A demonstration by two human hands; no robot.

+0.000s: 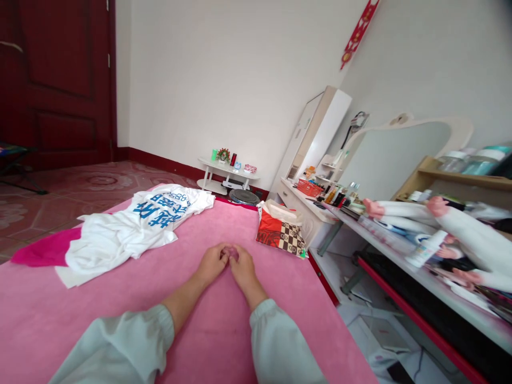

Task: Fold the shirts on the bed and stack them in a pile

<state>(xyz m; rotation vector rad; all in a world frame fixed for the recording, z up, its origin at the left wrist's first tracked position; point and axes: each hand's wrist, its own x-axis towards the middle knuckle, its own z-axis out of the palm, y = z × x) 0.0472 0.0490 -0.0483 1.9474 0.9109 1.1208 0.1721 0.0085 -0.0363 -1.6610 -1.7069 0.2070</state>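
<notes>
My left hand (pixel 213 263) and my right hand (pixel 243 268) meet at the middle of a pink bed cover (pixel 208 341). Their fingers are curled in and pressed together at the tips. Between them shows a small purplish-pink bit (pixel 229 250); whether it is a separate thing or a pinch of the cover I cannot tell. To the left lies a crumpled white T-shirt (pixel 120 237) with blue lettering, partly over a magenta cloth (pixel 48 248). Beyond my right hand sits a bag (pixel 280 229) with an orange and brown checked front.
A low white table (pixel 228 169) with a plant and small items stands by the far wall. On the right are a white dresser (pixel 310 205) with a mirror and a crowded desk (pixel 384 240) holding bottles and doll-like limbs. A dark red door (pixel 60 80) is far left.
</notes>
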